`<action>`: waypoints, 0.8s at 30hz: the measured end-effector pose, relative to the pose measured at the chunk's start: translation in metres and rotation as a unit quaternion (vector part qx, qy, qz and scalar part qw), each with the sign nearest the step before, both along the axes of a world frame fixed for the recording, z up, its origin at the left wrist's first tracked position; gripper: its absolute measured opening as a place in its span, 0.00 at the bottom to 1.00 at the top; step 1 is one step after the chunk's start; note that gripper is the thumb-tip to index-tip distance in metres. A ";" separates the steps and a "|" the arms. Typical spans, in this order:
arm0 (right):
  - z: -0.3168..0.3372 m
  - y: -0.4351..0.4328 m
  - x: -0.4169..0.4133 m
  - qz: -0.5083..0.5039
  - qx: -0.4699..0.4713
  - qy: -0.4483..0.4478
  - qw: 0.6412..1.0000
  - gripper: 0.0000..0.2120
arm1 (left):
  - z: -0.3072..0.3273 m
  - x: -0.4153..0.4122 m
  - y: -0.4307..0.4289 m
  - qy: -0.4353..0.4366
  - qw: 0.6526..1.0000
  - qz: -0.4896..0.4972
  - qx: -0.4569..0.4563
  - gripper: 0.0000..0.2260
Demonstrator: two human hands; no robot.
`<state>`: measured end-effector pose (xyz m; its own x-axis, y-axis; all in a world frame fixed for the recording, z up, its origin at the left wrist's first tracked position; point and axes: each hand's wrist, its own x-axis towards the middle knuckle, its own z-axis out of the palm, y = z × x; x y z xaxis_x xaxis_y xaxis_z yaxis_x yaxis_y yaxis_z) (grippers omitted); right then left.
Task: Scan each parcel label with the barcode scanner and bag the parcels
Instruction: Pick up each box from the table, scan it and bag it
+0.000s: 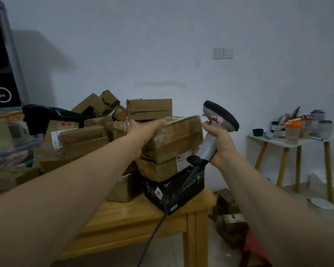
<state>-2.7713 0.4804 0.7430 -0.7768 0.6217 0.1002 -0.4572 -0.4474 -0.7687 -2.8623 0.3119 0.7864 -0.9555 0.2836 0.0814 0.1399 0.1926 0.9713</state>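
A heap of brown cardboard parcels covers the wooden table (123,218). My left hand (143,130) lies on top of a taped brown parcel (174,139) at the heap's right side, fingers stretched along its upper edge. That parcel sits on another brown parcel (160,168) with a white label, which rests on a black box (174,191). My right hand (220,143) grips the grey handle of a barcode scanner (218,120), held upright just right of the parcel. Its black cable (152,237) hangs down past the table front.
A black bag (46,114) lies on the heap's left. A dark cabinet (2,74) and clear bins stand at the far left. A small white side table (289,143) with cups and jars stands to the right. More boxes (231,220) lie on the floor beside the table.
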 end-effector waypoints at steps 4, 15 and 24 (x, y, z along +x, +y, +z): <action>0.008 0.008 -0.013 -0.002 0.048 -0.012 0.999 0.22 | 0.008 0.009 0.001 -0.106 0.992 -0.010 0.065 0.30; 0.003 -0.003 -0.012 -0.028 0.046 0.026 0.998 0.24 | 0.008 0.022 -0.011 -0.063 0.994 -0.016 0.092 0.10; -0.012 -0.028 0.013 -0.078 -0.001 0.092 0.993 0.28 | -0.006 0.028 -0.050 -0.038 0.970 -0.026 0.241 0.18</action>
<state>-2.7580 0.4523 0.7314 -0.6401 0.7332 0.2297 -0.6532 -0.3618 -0.6651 -2.8344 0.2619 0.7808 -0.9496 0.2773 0.1461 0.0619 -0.2909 0.9547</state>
